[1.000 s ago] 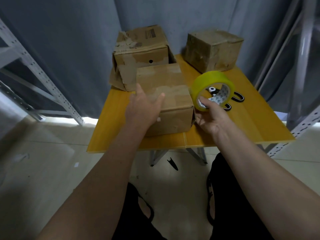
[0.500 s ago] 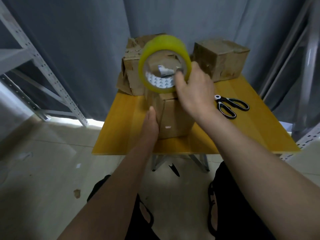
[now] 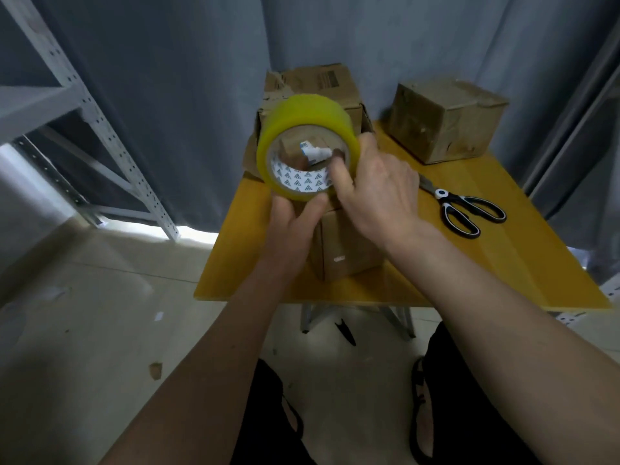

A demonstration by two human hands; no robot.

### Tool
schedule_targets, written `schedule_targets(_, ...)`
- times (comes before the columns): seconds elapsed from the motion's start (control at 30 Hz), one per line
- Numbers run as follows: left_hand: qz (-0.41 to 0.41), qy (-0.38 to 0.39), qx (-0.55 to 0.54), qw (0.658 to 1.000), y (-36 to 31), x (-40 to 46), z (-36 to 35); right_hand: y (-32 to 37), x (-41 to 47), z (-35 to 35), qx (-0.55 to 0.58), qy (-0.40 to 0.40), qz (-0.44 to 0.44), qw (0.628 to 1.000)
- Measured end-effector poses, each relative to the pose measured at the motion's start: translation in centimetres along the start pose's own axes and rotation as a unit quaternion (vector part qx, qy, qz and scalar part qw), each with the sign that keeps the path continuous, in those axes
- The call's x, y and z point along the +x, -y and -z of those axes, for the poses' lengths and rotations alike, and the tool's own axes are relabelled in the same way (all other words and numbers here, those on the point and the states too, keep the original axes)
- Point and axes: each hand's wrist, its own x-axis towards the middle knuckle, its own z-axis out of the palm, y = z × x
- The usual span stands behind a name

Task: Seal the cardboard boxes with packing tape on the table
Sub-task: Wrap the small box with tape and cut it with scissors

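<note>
the left hand has left the small cardboard box and now pinches the lower rim of the yellow packing tape roll, held above that box. the right hand grips the roll, fingers through its core, probably hunting the tape's end; sealing hasn't begun.

grey curtain | metal shelving | pale tiled floor

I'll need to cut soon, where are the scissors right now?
In the head view, the scissors lie on the yellow table, right of the right hand.
</note>
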Motion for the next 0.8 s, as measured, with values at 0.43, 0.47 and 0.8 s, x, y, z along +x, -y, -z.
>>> schedule_targets(0.43,-0.031,0.004,0.173,0.985,-0.4,1.6,0.1,-1.2,2.3,1.4,0.063,0.07,-0.031,0.995)
schedule_targets(0.47,-0.027,0.008,0.177,0.984,-0.2,1.6,0.2,-1.4,2.5,1.6,0.074,0.074,-0.035,0.994)
schedule_targets(0.8,-0.055,0.035,0.236,0.969,0.1,1.6,1.1,-4.0,3.7,2.0,0.371,0.044,-0.256,0.891)
